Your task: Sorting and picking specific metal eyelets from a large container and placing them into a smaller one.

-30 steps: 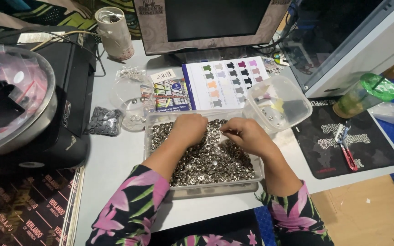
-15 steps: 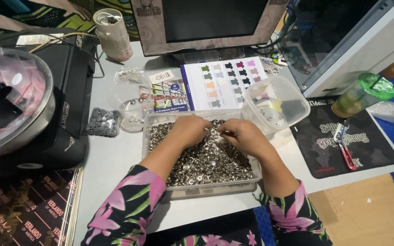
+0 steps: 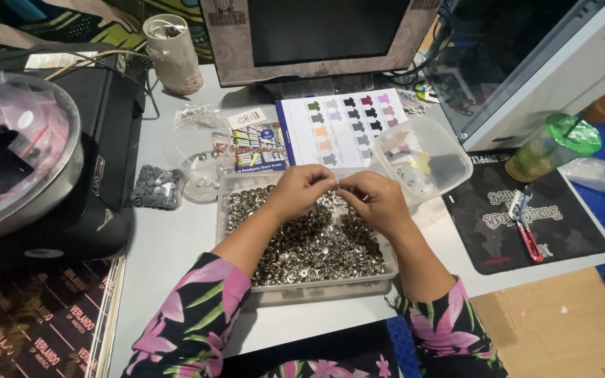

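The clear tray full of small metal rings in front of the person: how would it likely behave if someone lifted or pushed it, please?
The tray is heaped with metal rings, so it is probably heavy for its size. Its thin clear walls may flex if lifted by one edge. The loose rings would likely shift and spill if it tilts.

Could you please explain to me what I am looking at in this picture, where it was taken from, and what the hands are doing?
There is no machine here: the picture comes from a camera worn on a person's head, looking down at their own two hands over a grey desk. The left hand and right hand meet fingertip to fingertip above a clear tray full of small metal snaps. They seem to pinch one or two snaps, but these are too small to be sure. Beside the tray stand a clear tub, a colour chart, a small pile of dark buttons, a monitor and a green-lidded cup.
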